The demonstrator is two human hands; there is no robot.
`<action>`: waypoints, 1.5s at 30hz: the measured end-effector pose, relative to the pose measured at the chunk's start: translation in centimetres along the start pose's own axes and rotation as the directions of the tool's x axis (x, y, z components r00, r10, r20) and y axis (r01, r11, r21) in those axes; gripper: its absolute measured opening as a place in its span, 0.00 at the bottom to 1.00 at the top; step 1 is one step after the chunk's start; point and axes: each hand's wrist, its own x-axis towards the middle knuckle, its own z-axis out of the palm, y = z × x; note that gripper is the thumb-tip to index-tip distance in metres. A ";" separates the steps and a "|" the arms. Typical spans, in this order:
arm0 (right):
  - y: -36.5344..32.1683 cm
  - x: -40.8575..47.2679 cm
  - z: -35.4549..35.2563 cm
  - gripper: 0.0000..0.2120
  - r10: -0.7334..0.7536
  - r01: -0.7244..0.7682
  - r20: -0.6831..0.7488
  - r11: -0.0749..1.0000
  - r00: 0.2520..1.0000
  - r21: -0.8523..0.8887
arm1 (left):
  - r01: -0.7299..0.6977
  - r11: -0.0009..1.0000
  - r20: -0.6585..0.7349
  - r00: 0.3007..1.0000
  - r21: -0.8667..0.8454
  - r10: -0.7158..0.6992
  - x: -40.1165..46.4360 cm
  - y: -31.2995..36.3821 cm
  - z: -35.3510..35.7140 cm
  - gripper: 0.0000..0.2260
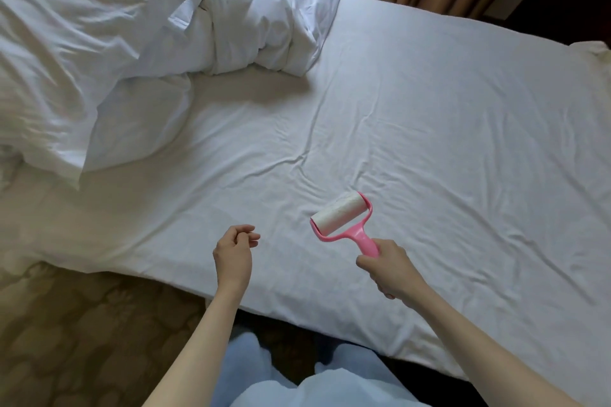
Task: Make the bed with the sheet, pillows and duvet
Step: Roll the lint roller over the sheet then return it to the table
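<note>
Right hand (391,269) has its fingers wrapped round the pink handle of one lint roller (344,220), white roll just above the sheet (429,116). Left hand (233,253) is empty, fingers loosely curled, hovering by the bed edge. One white sheet, a bit wrinkled, spread flat. One duvet (99,26) bunched up far left. Can't pick out any pillows in that heap.

The duvet (139,20) lies bunched on the sheet (429,129) to my far left; my lint roller (344,221) sits nearer, centre.
</note>
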 end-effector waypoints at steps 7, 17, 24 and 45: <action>-5.9 2.3 9.2 0.06 0.064 -0.063 -0.056 0.998 0.996 0.019 | 0.010 0.997 0.090 0.996 0.081 -0.017 6.9 -1.7 -7.1 0.13; -10.7 4.7 23.8 0.04 0.182 -0.179 -0.018 0.977 0.983 0.117 | 0.072 0.979 0.177 0.978 0.193 -0.107 17.1 -4.5 -18.8 0.13; -12.6 8.6 29.2 0.06 0.151 -0.152 0.036 0.988 0.988 0.013 | 0.094 0.980 0.135 0.984 0.174 -0.118 21.7 -6.2 -21.3 0.13; -24.7 24.3 34.7 0.10 0.114 -0.109 0.031 0.986 0.993 -0.128 | 0.108 0.989 0.091 0.989 0.097 -0.117 31.4 -6.0 -22.2 0.10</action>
